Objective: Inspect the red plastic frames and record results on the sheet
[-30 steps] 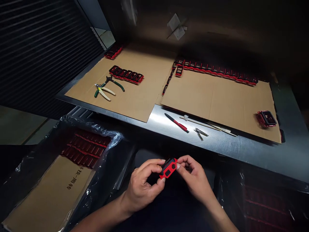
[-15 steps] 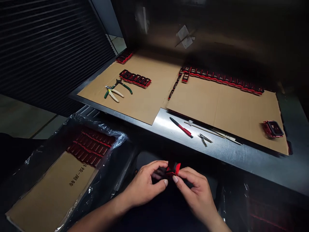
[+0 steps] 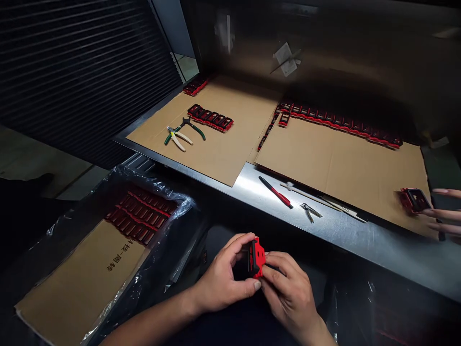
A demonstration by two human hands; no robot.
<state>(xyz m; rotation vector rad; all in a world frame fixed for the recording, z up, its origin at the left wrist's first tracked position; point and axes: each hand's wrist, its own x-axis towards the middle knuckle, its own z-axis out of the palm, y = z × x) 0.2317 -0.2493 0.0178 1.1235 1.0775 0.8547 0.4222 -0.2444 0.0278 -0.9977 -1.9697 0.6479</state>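
Note:
A small red-and-black plastic case [image 3: 258, 258], shaped like a watch case, stands on edge between my two hands in the head view. My left hand [image 3: 227, 271] pinches it from the left, forefinger along its top and thumb near its lower edge. From the right, my right hand [image 3: 290, 288] has its curled fingers against the red side; its thumb is largely hidden. Both hands are over the dark space in front of the metal table [image 3: 245, 185]. A similar case [image 3: 414, 201] rests on the cardboard at the right, with another person's fingers [image 3: 446, 211] beside it.
Cardboard sheets [image 3: 216, 163] on the table carry rows of red-and-black cases [image 3: 342, 124] and two pairs of pliers [image 3: 180, 137]. A red pen [image 3: 276, 192] and small metal clippers [image 3: 310, 211] lie near the edge. A plastic-lined box [image 3: 183, 204] at left holds several cases.
The case has turned upright, its red side now facing right. My left fingers grip its top and bottom. Another person's hand has come in at the right edge. The view has shifted slightly.

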